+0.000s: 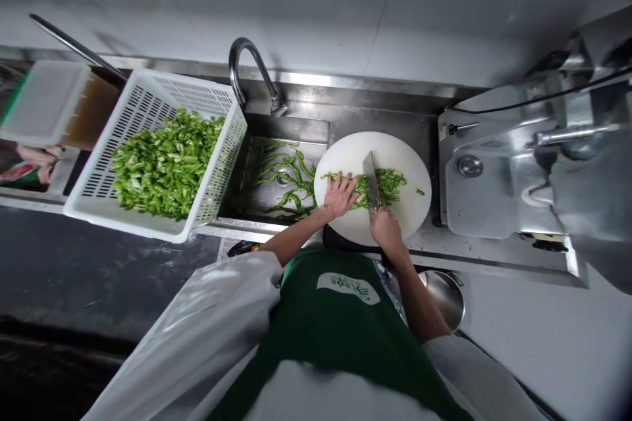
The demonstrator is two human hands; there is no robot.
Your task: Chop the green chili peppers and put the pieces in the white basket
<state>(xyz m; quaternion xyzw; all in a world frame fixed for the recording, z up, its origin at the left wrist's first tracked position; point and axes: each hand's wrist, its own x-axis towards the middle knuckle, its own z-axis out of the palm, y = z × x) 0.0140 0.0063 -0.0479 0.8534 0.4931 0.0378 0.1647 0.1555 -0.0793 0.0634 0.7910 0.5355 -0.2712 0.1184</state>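
Observation:
On the round white cutting board (345,151) my left hand (339,197) lies with fingers spread over long green peppers, holding them down at the board's left side. My right hand (386,230) is closed around the handle of a cleaver (371,181). Its blade stands among the peppers, just right of my left fingertips. Cut green pepper pieces (390,185) lie to the right of the blade, and a small piece lies apart near the board's right edge. Whole long green peppers (296,177) lie in the sink, left of the board.
A white perforated basket (148,82) holding chopped green peppers (168,164) stands left of the sink (257,200). The faucet (254,56) arches behind. A lidded container (49,102) sits far left. Metal kitchen equipment (494,191) stands right; a steel pot (444,299) is lower right.

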